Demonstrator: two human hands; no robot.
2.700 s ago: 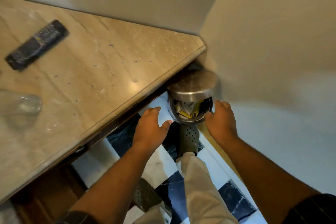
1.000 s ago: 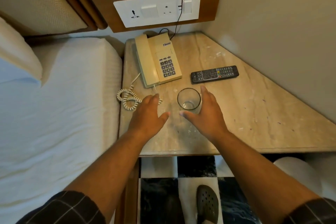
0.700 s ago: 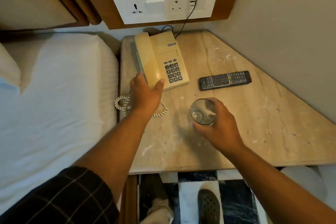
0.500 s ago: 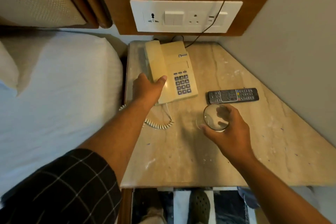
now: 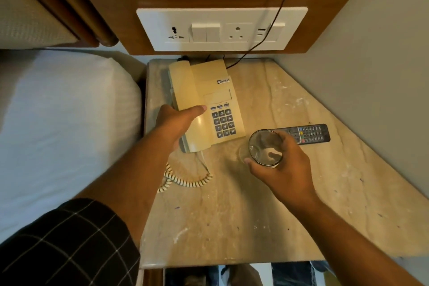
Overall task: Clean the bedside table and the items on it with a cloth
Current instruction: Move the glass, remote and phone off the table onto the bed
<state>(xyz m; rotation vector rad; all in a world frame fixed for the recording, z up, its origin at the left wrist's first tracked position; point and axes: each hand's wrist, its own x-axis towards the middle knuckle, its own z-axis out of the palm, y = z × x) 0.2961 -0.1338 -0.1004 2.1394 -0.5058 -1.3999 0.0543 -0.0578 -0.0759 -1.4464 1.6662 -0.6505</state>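
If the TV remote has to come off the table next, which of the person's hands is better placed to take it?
Probably the right hand: it hovers just in front of the remote, though it first has to put down the glass it grips. The left hand is farther off, clasping the telephone.

Marble tabletop (image 5: 232, 227), clear glass (image 5: 260, 146).

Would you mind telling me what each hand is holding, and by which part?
Right hand grips the glass around its rim. Left hand clasps the telephone handset's lower end.
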